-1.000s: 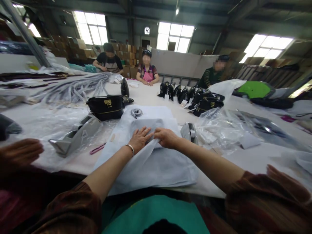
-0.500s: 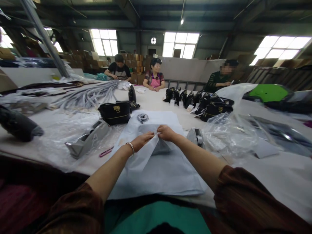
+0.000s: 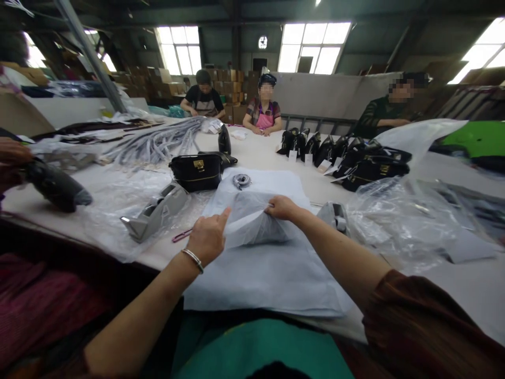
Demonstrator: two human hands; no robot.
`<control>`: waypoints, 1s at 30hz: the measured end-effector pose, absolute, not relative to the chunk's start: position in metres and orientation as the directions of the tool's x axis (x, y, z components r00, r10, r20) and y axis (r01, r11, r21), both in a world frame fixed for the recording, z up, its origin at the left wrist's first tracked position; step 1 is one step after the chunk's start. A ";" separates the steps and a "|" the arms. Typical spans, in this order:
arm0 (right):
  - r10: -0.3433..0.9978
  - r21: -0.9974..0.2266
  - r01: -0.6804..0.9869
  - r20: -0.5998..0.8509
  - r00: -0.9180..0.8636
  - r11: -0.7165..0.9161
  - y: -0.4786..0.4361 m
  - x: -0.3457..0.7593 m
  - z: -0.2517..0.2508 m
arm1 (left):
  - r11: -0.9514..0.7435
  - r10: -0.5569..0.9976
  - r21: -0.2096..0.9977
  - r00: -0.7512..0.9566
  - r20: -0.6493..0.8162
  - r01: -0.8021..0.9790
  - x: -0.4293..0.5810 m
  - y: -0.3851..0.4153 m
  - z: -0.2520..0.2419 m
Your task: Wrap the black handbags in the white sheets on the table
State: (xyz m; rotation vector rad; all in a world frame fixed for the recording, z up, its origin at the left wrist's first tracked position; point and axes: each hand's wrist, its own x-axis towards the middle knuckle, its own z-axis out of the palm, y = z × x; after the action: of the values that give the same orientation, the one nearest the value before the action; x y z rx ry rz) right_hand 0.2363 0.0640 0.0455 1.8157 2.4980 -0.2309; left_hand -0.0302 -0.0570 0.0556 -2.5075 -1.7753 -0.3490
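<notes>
Pinched in the fingers of my right hand (image 3: 282,208) is the edge of a thin white wrapping sheet (image 3: 256,223). The sheet covers a bulky bundle whose contents are hidden. At the bundle's left side is my left hand (image 3: 207,237), its index finger stretched out and its other fingers bent and partly hidden; nothing shows in it. Beneath the bundle lies a stack of white sheets (image 3: 260,284). A coiled grey strap (image 3: 241,181) rests just beyond the bundle. Left of my left hand stands a grey tape dispenser (image 3: 155,213), with a pink-handled tool (image 3: 181,235) between them.
A black handbag (image 3: 197,172) stands behind the dispenser. Several tagged black bags (image 3: 327,150) line the right. Another grey dispenser (image 3: 333,216) and clear plastic bags (image 3: 398,221) are nearer. At far left, another person's hand (image 3: 13,152) touches a dark bag (image 3: 59,184). Co-workers sit across the table.
My left hand has drawn back leftward, away from the sheet's edge and my right hand. My right hand keeps its pinch. Another person's hand has appeared at far left; the view has shifted.
</notes>
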 end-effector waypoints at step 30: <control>0.915 -0.119 0.956 -0.280 -0.291 0.268 0.075 0.241 0.066 | -0.249 0.641 0.229 -0.017 0.767 0.941 -0.051 0.014 0.031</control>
State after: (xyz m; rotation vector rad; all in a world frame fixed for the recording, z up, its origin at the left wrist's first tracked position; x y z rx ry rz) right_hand 0.2412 0.0751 0.0657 1.7671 2.3731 -0.3981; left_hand -0.0509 0.0144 0.0306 -1.9077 -1.6489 -1.1513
